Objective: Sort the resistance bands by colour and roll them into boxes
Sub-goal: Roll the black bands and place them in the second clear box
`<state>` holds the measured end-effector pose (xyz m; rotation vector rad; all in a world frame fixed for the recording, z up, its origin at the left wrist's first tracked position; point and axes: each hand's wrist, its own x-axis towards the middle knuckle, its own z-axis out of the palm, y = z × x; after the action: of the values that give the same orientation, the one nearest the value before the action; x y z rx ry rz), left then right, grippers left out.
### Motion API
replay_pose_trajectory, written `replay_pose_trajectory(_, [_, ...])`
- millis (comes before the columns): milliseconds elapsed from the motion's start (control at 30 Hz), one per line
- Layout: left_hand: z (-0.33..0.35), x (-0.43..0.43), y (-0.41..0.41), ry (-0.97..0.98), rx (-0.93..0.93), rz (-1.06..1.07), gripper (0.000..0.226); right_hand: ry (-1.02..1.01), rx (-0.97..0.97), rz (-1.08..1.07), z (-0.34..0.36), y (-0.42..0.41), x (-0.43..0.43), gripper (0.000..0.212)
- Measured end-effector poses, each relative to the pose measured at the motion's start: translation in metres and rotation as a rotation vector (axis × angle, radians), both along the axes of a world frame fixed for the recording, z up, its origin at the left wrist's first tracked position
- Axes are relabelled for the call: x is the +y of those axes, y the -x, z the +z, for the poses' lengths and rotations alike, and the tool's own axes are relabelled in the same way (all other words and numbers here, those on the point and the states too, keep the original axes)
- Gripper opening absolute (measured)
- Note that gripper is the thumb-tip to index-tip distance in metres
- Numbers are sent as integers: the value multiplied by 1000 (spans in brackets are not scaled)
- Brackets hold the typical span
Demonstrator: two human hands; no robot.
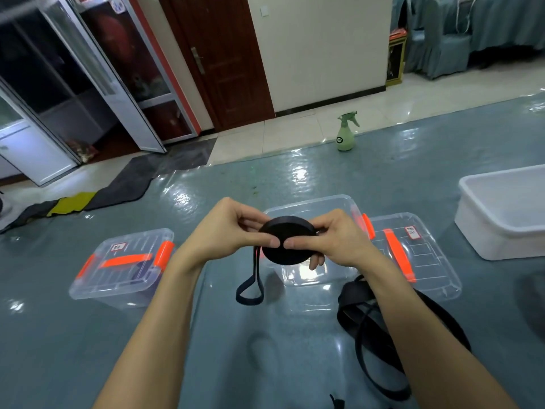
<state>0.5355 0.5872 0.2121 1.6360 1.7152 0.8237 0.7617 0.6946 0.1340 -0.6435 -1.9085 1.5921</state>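
Rolling the black resistance band (284, 243) looks nearly complete. The coil is held in the air between both hands, above the open clear box (324, 199), with a short looped tail (249, 293) hanging below. My left hand (224, 231) pinches the coil's near edge, thumb on its face. My right hand (336, 240) grips the opposite side, fingers curled behind. Both forearms reach forward. Recommendation: press the thumbs on the face so the layers cannot spring loose, and feed the tail in flat and taut. Loose black bands (368, 314) lie on the worktop (265, 364) under my right forearm.

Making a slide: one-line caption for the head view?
Left hand and right hand hold a coiled black band over a clear box.
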Motion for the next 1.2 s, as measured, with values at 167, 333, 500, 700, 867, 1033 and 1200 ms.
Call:
replay_pose_trajectory(167, [-20, -4, -4, -74, -194, 73, 39, 147, 223, -109, 1, 2, 0, 24])
replay_pose_trajectory(333, [-20, -1, -5, -25, -114, 102, 27, 201, 220, -32, -12, 1, -2, 26])
replay_pose_trajectory(500, [-8, 13, -2, 38, 406, 13, 20, -55, -183, -37, -16, -8, 0, 57])
replay_pose_trajectory(700, [6, 33, -22, 118, 937, -164, 29, -263, -339, -29, -15, 13, -11, 45])
replay_pose_trajectory(867, [11, 34, -18, 137, 914, -211, 29, -227, -326, 5, -21, 17, -11, 31])
replay_pose_trajectory(1033, [8, 18, -2, 126, 390, -124, 33, -5, -124, -31, -24, 8, -9, 37])
replay_pose_trajectory(1200, [-8, -1, 11, 5, -52, 9, 30, 90, 88, -64, -15, 5, -5, 26])
